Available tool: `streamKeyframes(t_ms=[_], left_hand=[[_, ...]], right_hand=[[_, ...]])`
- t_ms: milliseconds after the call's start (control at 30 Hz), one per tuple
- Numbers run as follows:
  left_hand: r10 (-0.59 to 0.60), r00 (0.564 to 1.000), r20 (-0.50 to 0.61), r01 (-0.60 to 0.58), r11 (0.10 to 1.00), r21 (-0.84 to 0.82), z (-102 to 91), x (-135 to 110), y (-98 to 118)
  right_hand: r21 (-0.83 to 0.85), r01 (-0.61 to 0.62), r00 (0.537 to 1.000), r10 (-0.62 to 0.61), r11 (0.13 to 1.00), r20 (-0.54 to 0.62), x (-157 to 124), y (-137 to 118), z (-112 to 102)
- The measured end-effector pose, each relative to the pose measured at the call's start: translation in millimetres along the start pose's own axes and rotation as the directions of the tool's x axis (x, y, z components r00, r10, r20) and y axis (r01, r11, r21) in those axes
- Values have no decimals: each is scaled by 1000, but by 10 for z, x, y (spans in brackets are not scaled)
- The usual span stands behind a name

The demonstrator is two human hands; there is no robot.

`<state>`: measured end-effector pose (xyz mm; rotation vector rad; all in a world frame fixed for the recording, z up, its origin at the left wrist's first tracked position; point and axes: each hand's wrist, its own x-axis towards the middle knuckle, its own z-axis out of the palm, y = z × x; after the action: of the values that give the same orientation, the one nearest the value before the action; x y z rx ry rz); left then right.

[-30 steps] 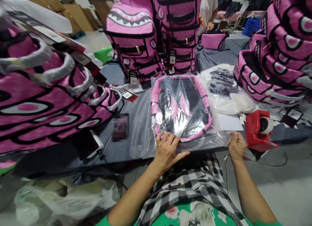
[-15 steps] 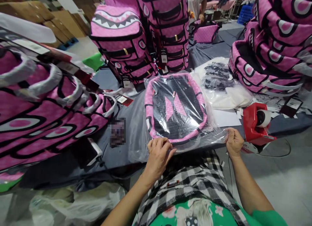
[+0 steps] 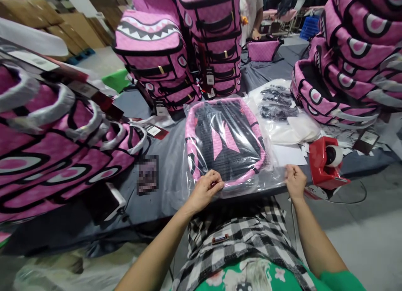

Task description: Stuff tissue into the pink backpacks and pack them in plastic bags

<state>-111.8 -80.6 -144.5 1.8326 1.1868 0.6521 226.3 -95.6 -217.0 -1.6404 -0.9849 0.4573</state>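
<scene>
A pink and black backpack (image 3: 232,161) lies flat on the dark-covered table inside a clear plastic bag (image 3: 270,178). Its black back panel faces up and shows a pink two-part shape. At the near edge of the backpack, my left hand (image 3: 205,189) has its fingers curled closed on the plastic. My right hand (image 3: 295,183) pinches the bag's loose near-right corner, holding the plastic stretched to the side. Beyond that hand stands a red tape dispenser (image 3: 317,165) with a roll in it, apart from my fingers.
Pink backpacks are stacked at the back (image 3: 150,52) and far right (image 3: 358,73). More pink bags (image 3: 63,157) with wrapped handles line the left. A pile of folded plastic bags (image 3: 279,115) lies behind the right hand. A co-worker's hand (image 3: 256,34) is near a pink bag.
Both hands keep hold of the plastic; the left has shifted slightly in its grip near the backpack's edge. The whole view has moved a little.
</scene>
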Motion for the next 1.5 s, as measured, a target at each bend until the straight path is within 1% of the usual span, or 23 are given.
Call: streamKeyframes(t_ms=[67,133,200,267,300,367,400,467,600,700,800,867,967,1067,1133,1233,1300,1333,1367,1400,1433,1467,1500], left_hand=[[-5,1000,-10,5,1000,15,14,-12,-3],[-4,1000,-31,5,999,32,26,-25,-3],[2,999,-48,0,999,47,31,-34,-1],[19,998,-58,-15,998,65,31,-42,4],[30,998,-61,-26,997,74,31,-47,5],[51,996,-74,-44,994,98,33,-55,-4],[59,995,-78,-50,993,111,35,-56,-16],[70,994,-85,-58,989,136,45,-48,-56],[99,990,-103,-82,985,153,70,-23,-134],[111,987,-117,-92,984,154,67,-21,-135],[107,989,-102,-89,982,165,51,-21,-106],[105,989,-104,-87,982,168,48,-21,-93],[109,988,-109,-91,983,158,59,-18,-105],[115,987,-110,-98,984,147,71,-8,-135],[106,988,-108,-90,985,146,70,-6,-132],[75,994,-82,-62,988,144,67,-28,-65],[60,996,-58,-52,990,131,71,-43,-8],[57,997,-54,-50,991,122,74,-43,13],[53,997,-57,-46,992,114,76,-38,26],[48,997,-64,-41,993,109,77,-30,32],[41,997,-72,-33,994,107,77,-22,34],[33,997,-74,-25,994,109,75,-15,34],[25,997,-69,-17,993,113,72,-12,34]], right_hand=[[-45,-17,999,19,999,30,15,-41,-100],[-106,19,1000,-19,994,2,19,-102,-345],[-213,94,988,-117,972,-96,37,-172,-710],[-361,140,944,-235,922,-233,90,-236,-1108],[-406,115,922,-250,906,-296,127,-261,-1286],[-399,-3,913,-160,917,-375,210,-285,-1552],[-362,-71,920,-79,930,-384,251,-281,-1632],[-281,-178,934,72,943,-351,326,-235,-1694],[-216,-254,937,185,943,-295,454,-86,-1578],[-159,-254,930,196,954,-312,532,-51,-1463],[-116,-223,922,171,968,-347,534,-113,-1447],[-92,-192,919,146,977,-366,437,-175,-1499],[-17,-172,914,153,985,-375,137,-222,-1563],[127,-204,906,237,971,-350,-175,-178,-1435],[234,-239,918,298,942,-262,-306,-148,-1220],[345,-317,941,338,884,-1,-428,-253,-841],[409,-359,932,298,839,207,-470,-462,-653],[445,-356,922,230,822,313,-461,-601,-585],[468,-332,898,122,819,422,-425,-756,-525],[471,-281,844,-18,836,536,-360,-922,-461],[448,-198,741,-166,872,650,-274,-1092,-381],[405,-75,587,-288,911,756,-176,-1260,-276],[351,83,403,-353,933,844,-76,-1418,-145]])
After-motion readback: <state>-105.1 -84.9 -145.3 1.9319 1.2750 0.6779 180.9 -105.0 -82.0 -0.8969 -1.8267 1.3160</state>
